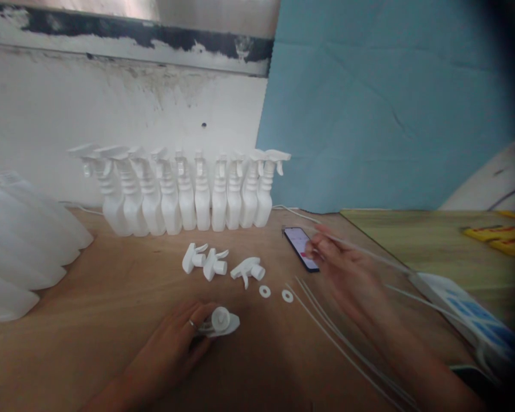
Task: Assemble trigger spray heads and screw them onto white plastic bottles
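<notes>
- Your L hand (184, 332) is gripping a white plastic trigger spray head (221, 321) w/ thumb & fingers closed on it; its round open collar is facing up, just above the brown wooden table (90, 343).
- Your R hand (339, 263) is pinching a thin, whitish, flexible plastic tube (377, 256), fingertips together on it; both are blurring a bit, so exact contact is hard to see.
- That tube is trailing off to the R, & your fingers are partly covering a black-edged phone w/ lit screen (298, 243).
- Btwn & beyond your hands, three loose white plastic trigger heads (215, 264) are lying on their sides, w/ two flat white ring washers (287, 296) nearby.
- More thin whitish tubes (329, 327) are lying beside your R forearm.
- At the back, ten white plastic spray bottles w/ heads on (202, 209) are standing in a row by the white wall (154, 109).
- Far L, several white plastic bottles w/o heads (26, 246) are standing grouped.
</notes>
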Available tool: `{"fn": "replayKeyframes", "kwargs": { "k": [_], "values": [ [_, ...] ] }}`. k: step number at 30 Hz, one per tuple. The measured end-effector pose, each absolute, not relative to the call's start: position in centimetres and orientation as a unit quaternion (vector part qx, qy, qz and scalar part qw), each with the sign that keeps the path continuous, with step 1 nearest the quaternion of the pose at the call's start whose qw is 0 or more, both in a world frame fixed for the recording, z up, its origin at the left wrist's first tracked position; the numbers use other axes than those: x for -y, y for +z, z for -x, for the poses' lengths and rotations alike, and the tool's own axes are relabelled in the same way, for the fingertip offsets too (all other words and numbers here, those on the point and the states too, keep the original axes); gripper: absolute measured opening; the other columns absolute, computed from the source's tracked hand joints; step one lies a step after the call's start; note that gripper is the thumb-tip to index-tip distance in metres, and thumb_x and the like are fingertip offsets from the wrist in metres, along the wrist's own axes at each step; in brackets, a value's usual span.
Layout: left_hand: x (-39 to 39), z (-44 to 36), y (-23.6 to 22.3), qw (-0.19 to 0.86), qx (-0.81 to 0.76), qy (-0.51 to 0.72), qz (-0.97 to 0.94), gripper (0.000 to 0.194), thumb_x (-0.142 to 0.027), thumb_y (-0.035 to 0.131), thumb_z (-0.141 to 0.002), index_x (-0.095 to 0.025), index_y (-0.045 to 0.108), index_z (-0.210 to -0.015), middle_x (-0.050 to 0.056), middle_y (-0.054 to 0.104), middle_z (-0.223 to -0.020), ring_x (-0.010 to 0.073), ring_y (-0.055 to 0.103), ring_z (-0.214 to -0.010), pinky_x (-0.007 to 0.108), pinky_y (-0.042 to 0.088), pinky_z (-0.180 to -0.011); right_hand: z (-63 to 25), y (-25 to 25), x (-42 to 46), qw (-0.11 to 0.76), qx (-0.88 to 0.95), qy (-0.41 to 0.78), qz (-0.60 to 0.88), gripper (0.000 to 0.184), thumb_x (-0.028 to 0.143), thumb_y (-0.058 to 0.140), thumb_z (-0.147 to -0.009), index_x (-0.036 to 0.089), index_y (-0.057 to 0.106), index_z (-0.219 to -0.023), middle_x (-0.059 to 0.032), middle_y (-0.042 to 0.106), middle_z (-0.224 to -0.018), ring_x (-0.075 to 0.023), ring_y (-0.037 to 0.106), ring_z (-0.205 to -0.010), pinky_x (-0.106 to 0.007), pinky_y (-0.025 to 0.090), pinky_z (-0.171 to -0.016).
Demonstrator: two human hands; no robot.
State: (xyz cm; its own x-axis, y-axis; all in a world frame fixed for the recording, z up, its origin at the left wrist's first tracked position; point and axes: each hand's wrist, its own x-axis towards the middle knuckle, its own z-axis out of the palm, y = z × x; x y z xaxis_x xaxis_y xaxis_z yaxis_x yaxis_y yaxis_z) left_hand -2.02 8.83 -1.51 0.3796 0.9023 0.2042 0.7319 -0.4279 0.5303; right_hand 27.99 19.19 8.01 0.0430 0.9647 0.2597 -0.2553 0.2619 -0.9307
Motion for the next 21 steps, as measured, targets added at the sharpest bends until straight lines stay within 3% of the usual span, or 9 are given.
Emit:
{"fn": "replayKeyframes", "kwargs": {
  "k": [2,6,13,21],
  "values": [
    [-8.9,2.0,-1.4,0.174,-0.497,0.240,-0.816,0.039,-0.023,0.051,-0.093,-0.032,0.044,-0.130,0.004,0.061,-0.122,0.0206,0.060,-0.110,0.036,0.050,-0.096,-25.8,7.5,-18.8,0.573,0.506,0.522,0.378,0.018,0.035,0.070,-0.082,0.022,0.072,-0.094,0.0000,0.065,-0.077,-0.0121,0.061,-0.064,-0.024,0.050,-0.059],
    [-8.9,1.8,-0.9,0.186,-0.488,0.233,-0.820,0.037,-0.023,0.049,-0.094,-0.031,0.045,-0.130,0.003,0.061,-0.118,0.0191,0.059,-0.107,0.034,0.049,-0.094,-21.5,6.9,-16.6,0.453,0.606,0.546,0.360,0.027,0.044,0.058,-0.090,0.018,0.062,-0.085,0.0021,0.061,-0.063,-0.0105,0.055,-0.046,-0.021,0.039,-0.042],
    [-9.0,1.7,-0.8,0.182,-0.474,0.232,-0.830,0.042,-0.023,0.050,-0.093,-0.030,0.043,-0.134,0.003,0.062,-0.114,0.0194,0.058,-0.107,0.034,0.049,-0.094,-18.7,5.7,-14.8,0.343,0.791,0.407,0.303,0.024,0.033,0.044,-0.099,0.021,0.052,-0.079,0.0036,0.057,-0.061,-0.0116,0.055,-0.057,-0.024,0.043,-0.059],
    [-9.0,1.6,-0.6,0.177,-0.466,0.229,-0.837,0.041,-0.024,0.046,-0.096,-0.029,0.041,-0.136,0.006,0.061,-0.114,0.0205,0.058,-0.106,0.037,0.048,-0.095,-18.8,5.3,-14.7,0.332,0.798,0.409,0.294,0.024,0.032,0.039,-0.101,0.022,0.049,-0.082,0.0040,0.056,-0.062,-0.0122,0.055,-0.058,-0.024,0.042,-0.061]
  ]
}}
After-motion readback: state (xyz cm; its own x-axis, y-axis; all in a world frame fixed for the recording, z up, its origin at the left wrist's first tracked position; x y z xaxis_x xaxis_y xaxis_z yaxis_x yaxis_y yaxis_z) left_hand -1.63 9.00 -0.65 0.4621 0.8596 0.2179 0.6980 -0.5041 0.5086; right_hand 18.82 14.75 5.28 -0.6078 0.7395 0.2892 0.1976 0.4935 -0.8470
